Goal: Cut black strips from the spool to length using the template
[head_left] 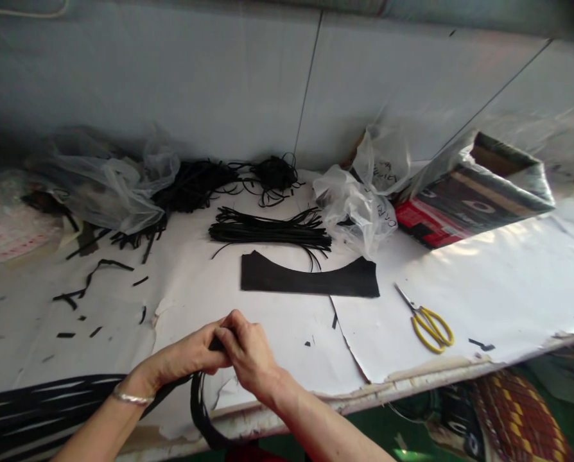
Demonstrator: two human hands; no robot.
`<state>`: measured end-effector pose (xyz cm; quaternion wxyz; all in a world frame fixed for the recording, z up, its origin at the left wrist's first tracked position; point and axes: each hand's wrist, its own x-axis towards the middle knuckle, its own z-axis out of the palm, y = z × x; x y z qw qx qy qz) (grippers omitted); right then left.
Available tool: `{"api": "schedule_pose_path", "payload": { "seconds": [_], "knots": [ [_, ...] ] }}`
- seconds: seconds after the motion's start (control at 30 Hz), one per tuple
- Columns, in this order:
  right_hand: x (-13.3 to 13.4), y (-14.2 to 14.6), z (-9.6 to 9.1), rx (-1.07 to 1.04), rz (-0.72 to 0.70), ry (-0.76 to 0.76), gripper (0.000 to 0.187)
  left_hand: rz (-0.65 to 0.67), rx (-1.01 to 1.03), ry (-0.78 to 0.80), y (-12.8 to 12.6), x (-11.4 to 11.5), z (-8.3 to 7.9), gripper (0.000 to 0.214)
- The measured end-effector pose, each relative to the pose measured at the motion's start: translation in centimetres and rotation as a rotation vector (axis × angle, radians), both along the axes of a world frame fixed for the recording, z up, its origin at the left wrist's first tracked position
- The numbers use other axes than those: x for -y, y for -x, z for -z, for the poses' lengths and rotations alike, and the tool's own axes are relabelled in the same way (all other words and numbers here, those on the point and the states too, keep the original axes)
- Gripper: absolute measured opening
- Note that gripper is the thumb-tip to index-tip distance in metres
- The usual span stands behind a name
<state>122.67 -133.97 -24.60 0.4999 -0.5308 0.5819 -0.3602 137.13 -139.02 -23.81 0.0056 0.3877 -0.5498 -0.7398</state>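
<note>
Near the table's front edge, my left hand (pixel 210 350) and my right hand (pixel 248 346) meet, both closed around a bundle of black strips (pixel 203 410). The strips hang in a loop below my fingers, over the table edge. More long black strips (pixel 41 410) lie at the lower left, behind my left forearm. Straight ahead is a flat black piece (pixel 311 282) with a curved upper edge. Behind it rests a sheaf of cut black strips (pixel 270 230). How my fingertips grip the bundle is partly hidden.
Yellow-handled scissors (pixel 429 324) lie at the right. Farther back stand a cardboard box (pixel 474 199) and clear plastic bags (pixel 359 205). Tangled black strips (pixel 195 183) and another plastic bag (pixel 118 186) sit at the back left. Black scraps (pixel 65 335) are scattered on the white table (pixel 508 282).
</note>
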Motion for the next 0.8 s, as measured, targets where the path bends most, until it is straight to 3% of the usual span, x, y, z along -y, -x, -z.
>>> {"api": "schedule_pose_path", "payload": {
  "seconds": [0.27, 0.37, 0.47, 0.63, 0.8],
  "knots": [
    [-1.5, 2.3, 1.2, 0.188, 0.138, -0.002, 0.032, 0.201, 0.014, 0.114, 1.1, 0.7, -0.1, 0.037],
    [-1.7, 2.9, 1.5, 0.243, 0.16, -0.036, 0.034, 0.255, 0.035, 0.166, 0.8, 1.0, -1.0, 0.022],
    [-1.6, 3.3, 1.3, 0.289, 0.185, -0.059, 0.036, 0.276, 0.02, 0.174, 0.6, 0.9, -2.1, 0.007],
    [-1.8, 4.0, 0.6, 0.419, 0.221, -0.114, 0.04, 0.298, 0.136, 0.23, 0.3, 0.7, -2.8, 0.007],
    [-2.9, 6.9, 0.1, 0.512, 0.333, -0.151, 0.044, 0.355, 0.217, 0.3, -0.7, 0.2, -3.2, 0.006]
  ]
}}
